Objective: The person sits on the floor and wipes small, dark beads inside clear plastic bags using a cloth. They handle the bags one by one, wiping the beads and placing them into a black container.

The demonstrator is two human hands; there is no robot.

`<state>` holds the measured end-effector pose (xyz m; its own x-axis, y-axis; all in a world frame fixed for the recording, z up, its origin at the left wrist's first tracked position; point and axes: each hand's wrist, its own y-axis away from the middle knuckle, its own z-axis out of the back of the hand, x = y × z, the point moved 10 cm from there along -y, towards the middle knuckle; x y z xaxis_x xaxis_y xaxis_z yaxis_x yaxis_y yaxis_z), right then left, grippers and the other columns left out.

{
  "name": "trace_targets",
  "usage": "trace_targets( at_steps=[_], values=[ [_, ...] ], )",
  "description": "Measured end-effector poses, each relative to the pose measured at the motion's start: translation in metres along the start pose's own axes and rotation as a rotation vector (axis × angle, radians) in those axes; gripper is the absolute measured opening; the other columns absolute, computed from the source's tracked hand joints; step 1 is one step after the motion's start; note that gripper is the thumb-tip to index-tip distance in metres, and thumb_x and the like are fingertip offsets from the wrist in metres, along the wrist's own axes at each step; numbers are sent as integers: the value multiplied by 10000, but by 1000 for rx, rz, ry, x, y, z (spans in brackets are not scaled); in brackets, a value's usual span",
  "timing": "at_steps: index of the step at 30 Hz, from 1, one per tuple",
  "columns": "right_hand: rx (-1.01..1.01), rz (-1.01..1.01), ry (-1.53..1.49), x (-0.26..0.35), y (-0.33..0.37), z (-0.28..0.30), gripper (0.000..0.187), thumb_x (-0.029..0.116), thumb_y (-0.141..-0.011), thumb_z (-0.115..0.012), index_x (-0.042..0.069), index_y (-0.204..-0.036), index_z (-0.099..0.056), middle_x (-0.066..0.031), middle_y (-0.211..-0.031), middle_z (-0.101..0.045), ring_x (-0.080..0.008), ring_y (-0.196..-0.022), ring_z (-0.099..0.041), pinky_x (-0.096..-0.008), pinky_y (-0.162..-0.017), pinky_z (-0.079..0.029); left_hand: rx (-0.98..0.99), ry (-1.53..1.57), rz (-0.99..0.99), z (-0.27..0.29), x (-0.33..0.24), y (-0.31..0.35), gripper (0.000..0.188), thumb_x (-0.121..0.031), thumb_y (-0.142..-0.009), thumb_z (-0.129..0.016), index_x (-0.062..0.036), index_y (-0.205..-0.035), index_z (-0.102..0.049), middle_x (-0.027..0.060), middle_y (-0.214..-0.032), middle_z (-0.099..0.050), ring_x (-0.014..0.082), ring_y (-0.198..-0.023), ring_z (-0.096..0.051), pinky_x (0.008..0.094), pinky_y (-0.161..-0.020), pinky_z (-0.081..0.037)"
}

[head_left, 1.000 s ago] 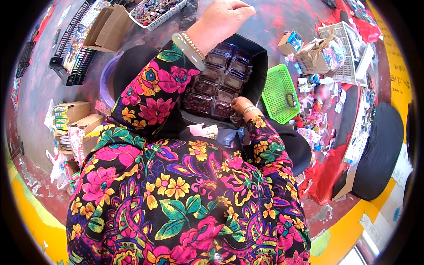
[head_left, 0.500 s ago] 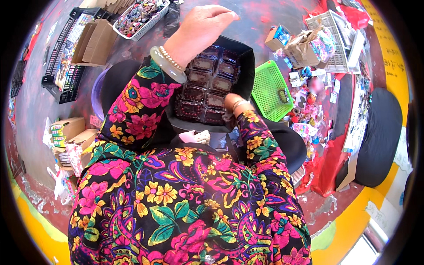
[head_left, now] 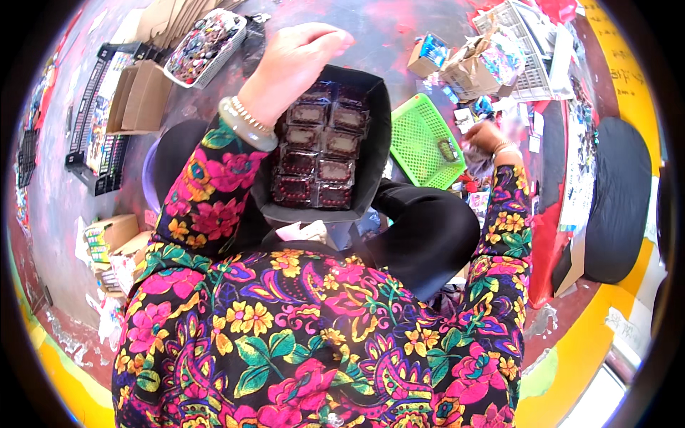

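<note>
My left hand is raised over the far left rim of a black box, its fingers drawn together at the tips. Whatever they may pinch is too small to make out. Two rows of clear-wrapped packets with dark red contents fill the box on my lap. Out to the right, just past a green plastic basket, my right hand is closed. A crumpled, translucent plastic piece hangs beneath its fingers. One small dark packet lies inside the basket.
Loose small goods lie right of the basket. Beyond are an open carton and a grey crate. A white basket of trinkets, a black crate and a cardboard box stand at left. A black cushion is far right.
My right hand has swung from the box's near right corner out past the green basket, carrying the translucent piece. The left hand has shifted slightly left and stays above the box.
</note>
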<state>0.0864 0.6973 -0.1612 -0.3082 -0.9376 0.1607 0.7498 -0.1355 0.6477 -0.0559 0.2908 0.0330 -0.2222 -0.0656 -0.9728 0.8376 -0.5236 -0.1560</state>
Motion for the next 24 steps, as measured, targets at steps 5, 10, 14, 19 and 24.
trace_targets(
  at_steps=[5, 10, 14, 19, 24],
  values=[
    [-190, -247, -235, -135, -2, -112, 273, 148, -695, -650, 40, -942, -693, -123, -853, -688, -185, -777, -643, -306, -758, -496, 67, -41, 98, -31, -4, -3, 260, -167, -921, -506, 45, -1015, -623, 79, -954, -653, 138, -889, -605, 257, -836, -457],
    [-227, -351, -211, -110, 9, -175, 461, 305, -733, -629, 99, -1145, -606, -192, -1080, -615, -320, -1031, -583, -380, -901, -449, 117, -81, 147, -33, -9, 9, 231, -128, -921, -498, 48, -998, -626, 68, -939, -650, 122, -872, -594, 252, -826, -460],
    [-252, -412, -286, -103, -1, -174, 593, 311, -727, -643, 49, -1240, -505, -221, -1155, -568, -340, -1071, -552, -389, -927, -427, 164, -191, 161, -48, -3, 9, 210, -107, -917, -501, 56, -968, -624, 64, -908, -648, 116, -858, -589, 255, -808, -463],
    [-257, -500, -280, -113, -19, -180, 613, 226, -730, -616, 52, -1290, -437, -208, -1175, -559, -353, -1085, -538, -401, -936, -420, 209, -425, 88, -65, 0, 10, 176, -116, -874, -545, 31, -913, -634, 122, -821, -631, 217, -769, -605, 304, -704, -471],
    [-353, -556, -362, -91, -16, -167, 452, 105, -753, -536, 20, -1194, -484, -231, -1147, -563, -364, -1070, -545, -432, -895, -441, 263, -534, 64, -73, 4, 16, 125, -64, -864, -548, 19, -915, -627, 105, -824, -618, 198, -767, -591, 287, -697, -459]
  ],
)
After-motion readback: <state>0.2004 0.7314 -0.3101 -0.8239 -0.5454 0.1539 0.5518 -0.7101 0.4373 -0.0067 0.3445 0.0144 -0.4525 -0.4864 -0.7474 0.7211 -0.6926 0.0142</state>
